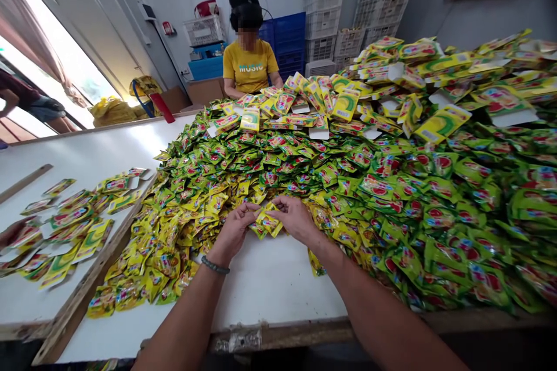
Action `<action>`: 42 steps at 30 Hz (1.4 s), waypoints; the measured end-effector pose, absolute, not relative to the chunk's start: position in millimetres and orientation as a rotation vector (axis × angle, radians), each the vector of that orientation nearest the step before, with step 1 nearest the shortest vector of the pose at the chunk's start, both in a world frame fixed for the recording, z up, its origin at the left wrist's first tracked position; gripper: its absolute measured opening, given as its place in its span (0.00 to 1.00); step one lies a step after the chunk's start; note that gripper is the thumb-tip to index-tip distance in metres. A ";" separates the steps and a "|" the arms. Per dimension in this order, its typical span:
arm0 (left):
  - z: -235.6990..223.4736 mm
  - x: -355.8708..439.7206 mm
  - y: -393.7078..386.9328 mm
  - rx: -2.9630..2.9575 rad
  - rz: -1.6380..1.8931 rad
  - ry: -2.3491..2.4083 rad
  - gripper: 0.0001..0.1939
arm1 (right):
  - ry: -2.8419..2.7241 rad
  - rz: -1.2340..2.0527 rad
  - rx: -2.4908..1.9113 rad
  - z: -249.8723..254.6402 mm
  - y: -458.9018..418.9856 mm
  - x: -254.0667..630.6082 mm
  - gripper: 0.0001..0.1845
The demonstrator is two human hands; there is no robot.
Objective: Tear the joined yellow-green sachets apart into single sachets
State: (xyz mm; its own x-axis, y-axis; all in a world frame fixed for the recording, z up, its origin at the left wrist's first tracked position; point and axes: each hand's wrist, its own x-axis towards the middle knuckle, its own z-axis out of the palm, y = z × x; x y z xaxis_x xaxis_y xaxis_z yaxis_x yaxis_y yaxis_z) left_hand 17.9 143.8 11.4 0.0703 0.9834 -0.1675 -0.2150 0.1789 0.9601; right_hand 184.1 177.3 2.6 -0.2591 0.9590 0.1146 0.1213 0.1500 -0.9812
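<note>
Between my fingertips are small yellow sachets [268, 222], just above the white tabletop [261, 284]. My left hand [237, 229], with a beaded bracelet at the wrist, pinches their left side. The right side is pinched by my right hand [298, 221]; how many sachets I hold, I cannot tell. Loose yellow sachets [174, 243] lie heaped to the left and just beyond my hands. Green sachets [439, 214] with a red fruit print form a large pile behind and to the right. Flat yellow-green cartons [343, 105] lie on top of the pile.
A wooden strip [100, 266] divides the table at left, with more cartons [73, 226] past it and another person's hand [13, 237] among them. Across the pile sits a co-worker in a yellow shirt [251, 69]. Stacked white crates [324, 6] stand against the wall.
</note>
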 end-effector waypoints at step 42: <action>161.2 -53.7 349.4 2.069 0.607 2.286 0.28 | -1.623 1.184 -1.304 21.2 163.0 178.5 0.20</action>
State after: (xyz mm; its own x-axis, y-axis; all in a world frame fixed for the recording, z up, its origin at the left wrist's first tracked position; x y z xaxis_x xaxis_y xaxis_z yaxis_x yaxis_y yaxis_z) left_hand -53.7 349.4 161.2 -0.1330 0.9577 0.2551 0.9581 0.0583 0.2806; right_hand 178.5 163.0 21.2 -0.2204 0.9754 -0.0067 0.3038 0.0622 -0.9507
